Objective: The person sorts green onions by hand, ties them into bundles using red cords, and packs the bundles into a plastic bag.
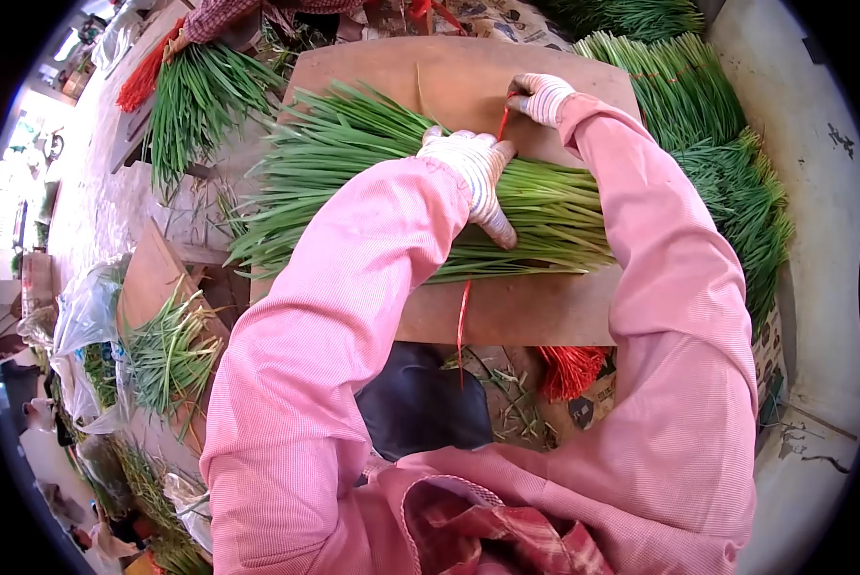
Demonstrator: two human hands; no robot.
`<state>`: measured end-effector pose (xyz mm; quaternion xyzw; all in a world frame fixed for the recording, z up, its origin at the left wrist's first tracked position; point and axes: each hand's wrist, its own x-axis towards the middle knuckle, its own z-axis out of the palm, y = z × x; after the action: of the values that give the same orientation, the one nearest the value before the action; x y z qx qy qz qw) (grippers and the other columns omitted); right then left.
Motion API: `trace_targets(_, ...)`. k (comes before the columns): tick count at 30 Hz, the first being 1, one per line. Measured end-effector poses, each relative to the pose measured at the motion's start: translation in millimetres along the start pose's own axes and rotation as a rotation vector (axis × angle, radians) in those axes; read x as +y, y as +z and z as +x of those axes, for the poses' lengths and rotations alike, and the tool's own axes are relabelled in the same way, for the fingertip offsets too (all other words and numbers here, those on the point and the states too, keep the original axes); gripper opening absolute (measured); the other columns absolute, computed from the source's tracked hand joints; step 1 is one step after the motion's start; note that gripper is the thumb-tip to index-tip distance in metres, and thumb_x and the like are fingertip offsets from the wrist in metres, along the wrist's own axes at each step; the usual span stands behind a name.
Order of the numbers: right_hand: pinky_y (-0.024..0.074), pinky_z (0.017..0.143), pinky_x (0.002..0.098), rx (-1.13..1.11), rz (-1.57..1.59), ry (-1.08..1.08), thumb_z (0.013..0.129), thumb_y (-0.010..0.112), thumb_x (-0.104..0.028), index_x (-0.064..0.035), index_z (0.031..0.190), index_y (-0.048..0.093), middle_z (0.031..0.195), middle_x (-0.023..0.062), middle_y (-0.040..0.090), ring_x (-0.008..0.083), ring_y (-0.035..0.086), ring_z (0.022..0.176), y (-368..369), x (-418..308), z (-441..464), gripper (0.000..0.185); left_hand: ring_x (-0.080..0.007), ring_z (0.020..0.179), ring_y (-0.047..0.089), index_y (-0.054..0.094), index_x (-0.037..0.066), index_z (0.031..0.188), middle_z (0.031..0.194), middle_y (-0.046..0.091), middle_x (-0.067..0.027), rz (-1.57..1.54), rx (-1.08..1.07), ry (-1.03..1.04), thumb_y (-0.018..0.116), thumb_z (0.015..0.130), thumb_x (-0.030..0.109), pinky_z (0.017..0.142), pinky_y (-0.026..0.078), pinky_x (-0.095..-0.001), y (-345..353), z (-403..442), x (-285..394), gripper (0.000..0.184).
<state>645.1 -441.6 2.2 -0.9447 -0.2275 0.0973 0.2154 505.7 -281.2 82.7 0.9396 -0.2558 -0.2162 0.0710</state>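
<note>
Stalk bundle (554, 206) on board (535, 311), stacked bundles (684, 91) right, loose stalks (169, 353) left

"What's around the brown desk (535, 321)?"

"Right of the desk stands a pale wall (827, 249) with dark marks (842, 141) on it."

"And the floor?"

"Left of the desk, the floor (94, 201) looks whitish and shiny; I can't tell whether sheeting covers it. A printed sheet (511, 17) lies beyond the desk's far edge."

"Other furniture?"

"A smaller brown board (154, 276), near the desk's left side."

"And the light?"

"Far left of the desk there's a glaring patch (10, 192), too washed out to read."
</note>
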Motion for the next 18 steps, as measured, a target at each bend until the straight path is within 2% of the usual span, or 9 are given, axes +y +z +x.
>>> trace_targets(2,0.0437,0.065,0.0311,0.017,-0.071,0.02,0.073,0.06,-0.02,-0.0071,0.086,0.057,0.075,0.0103,0.059,0.0215,0.055,0.066,-9,3,-8,0.019,-0.0266,0.106,0.046,0.042,0.005,0.116,0.111,0.051,-0.0126,-0.003,0.01,0.002,0.076,0.04,0.047,0.092,0.029,-0.0432,0,-1,0,0.093)
trace_targets(4,0.0438,0.066,0.0314,-0.035,-0.426,0.156,0.072,0.06,-0.022,-0.0091,0.085,0.057,0.076,0.011,0.059,0.0256,0.056,0.069,-23,10,-17,0.019,-0.0266,0.107,0.045,0.041,0.006,0.117,0.111,0.051,-0.0125,-0.026,-0.014,-0.005,0.076,0.04,0.046,0.092,0.028,-0.0435,-2,-3,2,0.093)
trace_targets(6,0.044,0.066,0.0307,-0.081,-0.376,0.105,0.071,0.061,-0.021,-0.0094,0.083,0.058,0.076,0.0099,0.06,0.0247,0.057,0.07,-39,16,-27,0.017,-0.0268,0.108,0.045,0.041,0.006,0.117,0.112,0.051,-0.0121,-0.042,0.0,0.014,0.077,0.04,0.045,0.092,0.028,-0.0434,1,-2,0,0.093)
trace_targets(7,0.0441,0.065,0.0297,0.053,-0.238,0.017,0.07,0.062,-0.019,-0.0095,0.081,0.059,0.075,0.0094,0.06,0.0233,0.057,0.07,-43,22,-30,0.014,-0.0271,0.107,0.046,0.041,0.007,0.117,0.11,0.052,-0.0118,-0.033,0.036,0.003,0.077,0.04,0.045,0.092,0.028,-0.0433,4,1,-2,0.093)
trace_targets(10,0.0441,0.062,0.029,0.052,0.043,-0.147,0.071,0.061,-0.017,-0.0057,0.081,0.057,0.073,0.0105,0.06,0.0224,0.056,0.066,-74,-42,-54,0.016,-0.0276,0.104,0.048,0.041,0.006,0.116,0.106,0.055,-0.0112,-0.075,-0.011,-0.028,0.077,0.04,0.045,0.091,0.029,-0.043,-3,-7,1,0.093)
trace_targets(12,0.0443,0.062,0.0303,-0.048,-0.281,-0.198,0.071,0.06,-0.018,-0.004,0.082,0.057,0.073,0.0118,0.059,0.0244,0.056,0.066,-83,-98,-81,0.018,-0.0269,0.106,0.047,0.044,0.01,0.115,0.107,0.054,-0.0095,-0.068,0.026,-0.067,0.077,0.04,0.047,0.093,0.027,-0.0429,9,5,-3,0.091)
trace_targets(14,0.0445,0.062,0.0345,-0.08,-0.29,-0.317,0.071,0.058,-0.016,-0.005,0.085,0.057,0.074,0.0139,0.058,0.0311,0.055,0.07,-65,-119,-105,0.018,-0.0263,0.105,0.047,0.046,0.012,0.113,0.108,0.054,-0.0086,-0.078,0.035,-0.042,0.077,0.04,0.048,0.093,0.027,-0.0436,7,-1,-2,0.088)
trace_targets(16,0.0451,0.067,0.0379,-0.085,-0.36,-0.352,0.071,0.055,-0.025,-0.0091,0.085,0.059,0.078,0.015,0.059,0.0331,0.056,0.075,-35,-125,-125,0.022,-0.0252,0.105,0.048,0.053,0.02,0.109,0.107,0.055,-0.0064,-0.09,0.003,-0.04,0.077,0.039,0.049,0.092,0.027,-0.045,4,-5,0,0.08)
trace_targets(18,0.0447,0.068,0.0391,0.05,-0.314,-0.341,0.073,0.053,-0.023,-0.0101,0.088,0.057,0.078,0.0142,0.059,0.0329,0.056,0.077,-28,-127,-140,0.02,-0.0249,0.107,0.046,0.054,0.017,0.106,0.107,0.056,-0.0046,-0.107,-0.017,-0.056,0.076,0.037,0.052,0.093,0.028,-0.0422,-3,-17,11,0.08)
